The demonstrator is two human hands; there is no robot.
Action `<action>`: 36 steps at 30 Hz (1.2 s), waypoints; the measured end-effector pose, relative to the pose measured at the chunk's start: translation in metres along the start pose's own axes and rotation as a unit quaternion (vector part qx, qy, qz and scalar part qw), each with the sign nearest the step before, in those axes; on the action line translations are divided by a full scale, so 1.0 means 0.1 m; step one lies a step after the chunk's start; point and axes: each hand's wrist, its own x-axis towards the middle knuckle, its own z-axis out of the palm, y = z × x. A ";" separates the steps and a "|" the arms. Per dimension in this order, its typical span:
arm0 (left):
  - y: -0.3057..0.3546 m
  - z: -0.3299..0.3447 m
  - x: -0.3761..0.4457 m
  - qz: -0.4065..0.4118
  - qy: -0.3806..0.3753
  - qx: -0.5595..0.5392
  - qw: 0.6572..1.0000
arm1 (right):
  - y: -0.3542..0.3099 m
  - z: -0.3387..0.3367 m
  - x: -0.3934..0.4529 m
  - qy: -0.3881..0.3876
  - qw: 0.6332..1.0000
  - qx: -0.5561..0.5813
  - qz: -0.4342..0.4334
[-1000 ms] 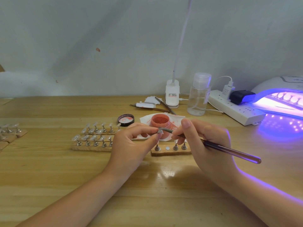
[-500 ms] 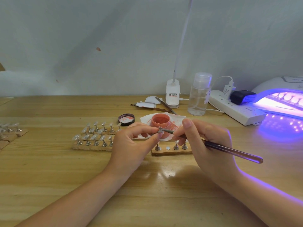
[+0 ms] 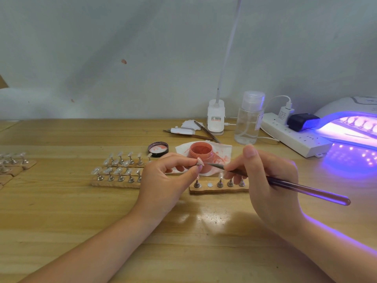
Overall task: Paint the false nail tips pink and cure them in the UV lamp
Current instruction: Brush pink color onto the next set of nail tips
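My left hand pinches a small metal stand topped by a false nail tip, raised in front of the open jar of pink gel. My right hand grips a purple-handled brush like a pen, its fine tip touching the nail tip. Below, a short wooden holder carries a few stands and one bare slot. To the left, two longer wooden holders bear several clear tips. The lit UV lamp at the right edge has tips inside.
The jar's black lid lies left of the jar, which stands on a stained white tissue. Behind are a clear pump bottle, a white lamp base, spare brushes and a power strip. More holders lie far left.
The brush tip has slid a little along the nail tip held in my left hand. Both hands stay almost where they were.
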 end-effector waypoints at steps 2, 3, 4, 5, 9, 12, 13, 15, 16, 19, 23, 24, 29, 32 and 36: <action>0.00 0.00 0.00 -0.001 -0.003 -0.004 1.000 | 0.00 0.02 0.02 -0.007 1.000 -0.017 0.002; 0.00 0.00 0.00 0.000 -0.005 -0.006 1.000 | 0.01 0.03 0.02 -0.012 1.000 -0.024 0.009; 0.00 0.00 0.00 0.001 -0.008 -0.005 1.000 | 0.01 0.04 0.02 -0.017 0.999 -0.028 0.018; 0.00 0.00 0.00 0.002 -0.010 -0.003 1.000 | 0.01 0.05 0.02 -0.021 0.999 -0.027 0.025; 0.00 0.01 0.00 0.006 -0.008 -0.001 1.000 | 0.01 0.05 0.00 -0.012 0.999 0.003 0.053; 0.00 0.01 0.00 0.010 -0.004 -0.010 1.000 | -0.01 0.03 -0.01 0.000 0.998 0.032 0.057; 0.00 0.01 0.00 0.012 -0.005 -0.012 1.000 | -0.01 0.03 -0.02 0.004 0.998 0.038 0.057; 0.00 0.00 -0.01 0.016 -0.007 -0.013 1.000 | -0.02 0.02 -0.02 0.014 0.997 0.045 0.059; 0.00 0.00 -0.01 0.016 -0.007 -0.014 1.000 | -0.03 0.02 -0.01 0.018 0.997 0.045 0.059; -0.01 0.00 0.00 0.016 -0.011 -0.015 1.000 | -0.03 0.04 0.02 0.013 0.998 0.028 0.045; -0.02 0.01 0.01 0.020 -0.016 -0.008 1.000 | -0.02 0.07 0.02 -0.021 0.999 0.003 0.046; -0.03 0.01 0.00 0.019 -0.015 -0.006 1.000 | -0.01 0.06 0.02 -0.024 0.999 0.002 0.046; -0.02 0.00 0.00 0.022 -0.012 -0.010 1.000 | -0.02 0.02 -0.02 0.003 0.998 0.038 0.054; -0.02 0.00 0.00 0.018 -0.014 -0.009 1.000 | -0.02 0.03 0.00 0.010 0.998 0.041 0.037; -0.03 0.01 0.01 0.013 -0.015 -0.011 1.000 | -0.02 0.06 0.04 -0.026 0.999 -0.010 0.016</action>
